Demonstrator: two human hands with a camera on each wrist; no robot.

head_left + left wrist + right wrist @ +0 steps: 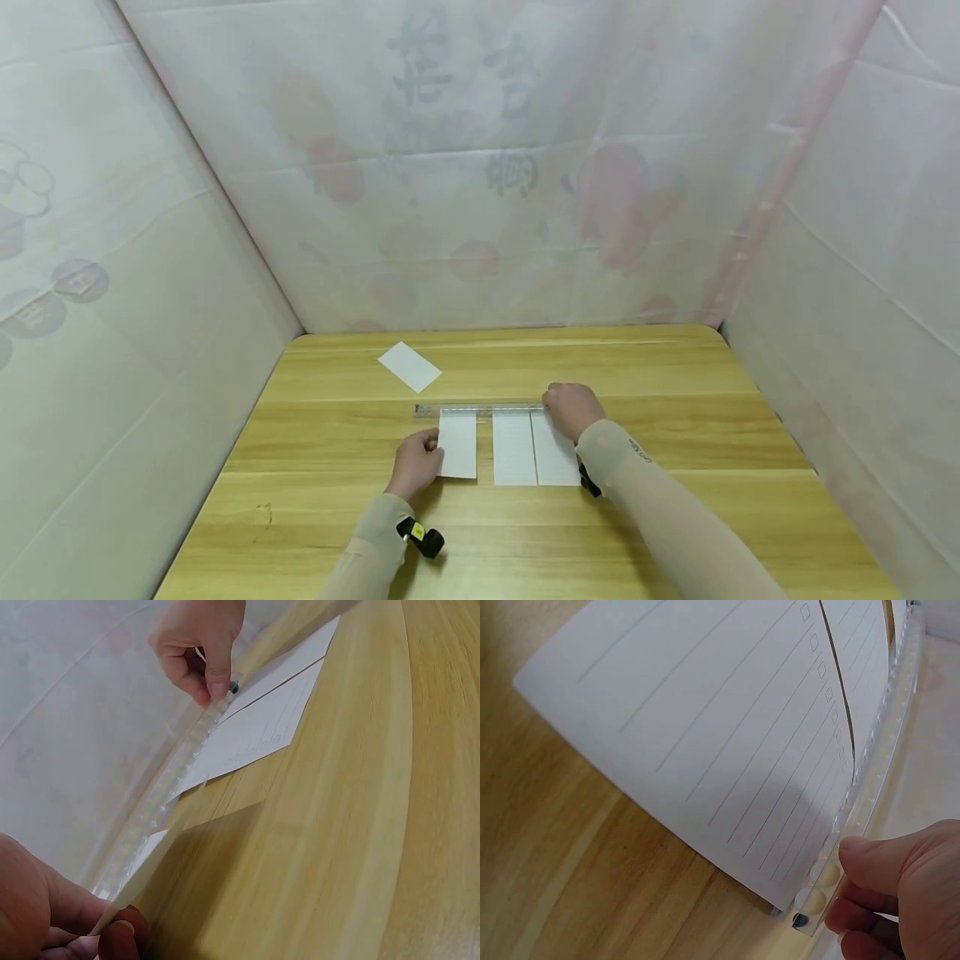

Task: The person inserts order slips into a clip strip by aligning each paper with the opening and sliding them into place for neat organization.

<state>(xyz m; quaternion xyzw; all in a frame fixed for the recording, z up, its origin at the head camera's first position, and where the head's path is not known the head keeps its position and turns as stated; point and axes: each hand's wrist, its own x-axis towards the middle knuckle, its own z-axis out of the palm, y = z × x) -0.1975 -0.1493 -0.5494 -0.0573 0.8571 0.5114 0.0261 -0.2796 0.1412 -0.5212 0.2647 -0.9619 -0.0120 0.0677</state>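
Note:
A long clear plastic strip point(427, 410) with rounded bumps lies across the top edges of three white paper sheets. My left hand point(416, 462) pinches the left edge of the leftmost sheet point(459, 450); in the left wrist view that sheet is tilted up off the table. At the strip's right end, my right hand point(572, 408) grips the strip between thumb and fingers. Beside each other lie the middle sheet point(514, 450) and the right sheet point(553, 457), a narrow gap between them. Printed lines and small checkboxes show on the right sheet point(705, 735) in the right wrist view.
Farther back on the wooden table point(315, 433), a loose white sheet point(409, 367) lies askew, apart from the strip. Pale printed cloth walls point(480, 208) enclose the table's back and sides. A black wrist camera point(423, 537) sits on the left sleeve.

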